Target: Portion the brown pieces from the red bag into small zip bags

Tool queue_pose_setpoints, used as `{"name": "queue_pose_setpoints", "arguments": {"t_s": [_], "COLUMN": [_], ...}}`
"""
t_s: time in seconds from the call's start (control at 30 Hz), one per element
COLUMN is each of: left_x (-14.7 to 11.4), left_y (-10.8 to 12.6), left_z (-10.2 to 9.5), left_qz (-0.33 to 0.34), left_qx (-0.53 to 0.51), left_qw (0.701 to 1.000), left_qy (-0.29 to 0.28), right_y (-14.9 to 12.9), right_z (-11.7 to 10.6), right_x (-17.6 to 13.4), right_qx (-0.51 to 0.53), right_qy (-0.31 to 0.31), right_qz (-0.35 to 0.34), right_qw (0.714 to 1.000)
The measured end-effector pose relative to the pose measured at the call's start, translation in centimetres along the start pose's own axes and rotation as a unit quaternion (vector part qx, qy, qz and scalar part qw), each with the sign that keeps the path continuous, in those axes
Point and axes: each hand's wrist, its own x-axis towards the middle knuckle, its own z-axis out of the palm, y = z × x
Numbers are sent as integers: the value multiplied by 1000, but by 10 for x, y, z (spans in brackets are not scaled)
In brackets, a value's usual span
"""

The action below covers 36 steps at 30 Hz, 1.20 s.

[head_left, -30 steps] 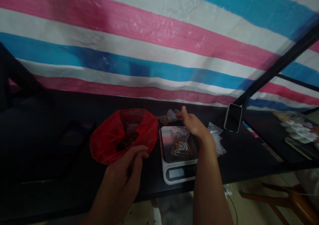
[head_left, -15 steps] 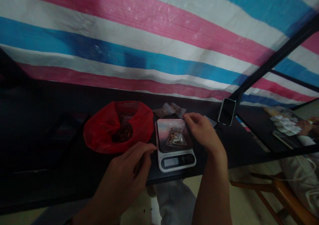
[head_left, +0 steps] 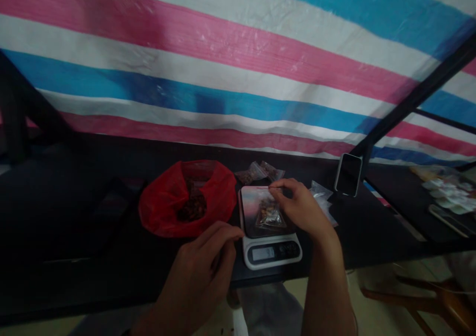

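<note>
A small clear zip bag (head_left: 271, 214) with brown bits inside lies on the dark pan of a white digital scale (head_left: 273, 262). Its display is lit; the digits are hard to read. My right hand (head_left: 299, 207) reaches over the pan, thumb and forefinger pinched at the bag's upper edge. My left hand (head_left: 204, 261) is curled beside the scale's left edge, fingertips near its corner; whatever it may hold is hidden. Left of the scale, an open red plastic bag (head_left: 159, 209) contains dark brown pieces.
Behind the scale lie two filled zip bags (head_left: 253, 172). Flat clear bags (head_left: 323, 197) lie right of my hand, near a phone (head_left: 348, 174) leaning on a black frame post. White items (head_left: 451, 192) sit farther right. A striped sheet (head_left: 223, 78) hangs behind the black table.
My right hand's fingertips have moved from beside the pan's top right corner onto the zip bag's upper edge. The camera view has shifted, and the flat clear bags show more.
</note>
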Motion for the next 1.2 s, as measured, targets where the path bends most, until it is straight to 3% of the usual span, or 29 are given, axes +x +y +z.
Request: {"name": "queue_pose_setpoints", "arguments": {"t_s": [0.1, 0.17, 0.27, 0.33, 0.4, 0.47, 0.57, 0.73, 0.9, 1.0, 1.2], "left_x": [0, -1, -6, -7, -6, 0, 7, 5, -4, -9, -11], "left_y": [3, 5, 5, 5, 6, 8, 10, -6, -31, -42, -51], "left_z": [-1, 0, 1, -1, -8, -18, -36, -65, -87, -90, -89], "left_qz": [1, 2, -51, -103, -144, -171, -207, -223, -223, -225, -269], "left_qx": [-25, -44, -65, -140, -273, -396, -449, -323, -134, -51, -31], "left_qw": [1000, 998, 984, 970, 945, 902, 869, 918, 953, 960, 954], "left_qy": [4, 52, 157, 171, 108, 17, -41, 48, 152, 162, 127], "right_y": [-6, -15, -41, -64, -87, -108, -131, -138, -119, -114, -123], "right_z": [2, -2, -11, -14, -10, 0, 20, 69, 116, 125, 112], "right_x": [-1, -5, -16, -25, -33, -38, -33, -3, 17, 19, 17], "right_qx": [6, 36, 106, 138, 161, 181, 201, 154, -58, -110, -99], "right_qy": [18, 25, -21, -60, -101, -139, -155, -35, -23, -47, -105], "right_qz": [-9, -51, -135, -177, -203, -216, -229, -201, -163, -144, -148], "right_qw": [1000, 998, 985, 973, 961, 950, 940, 967, 985, 982, 978]}}
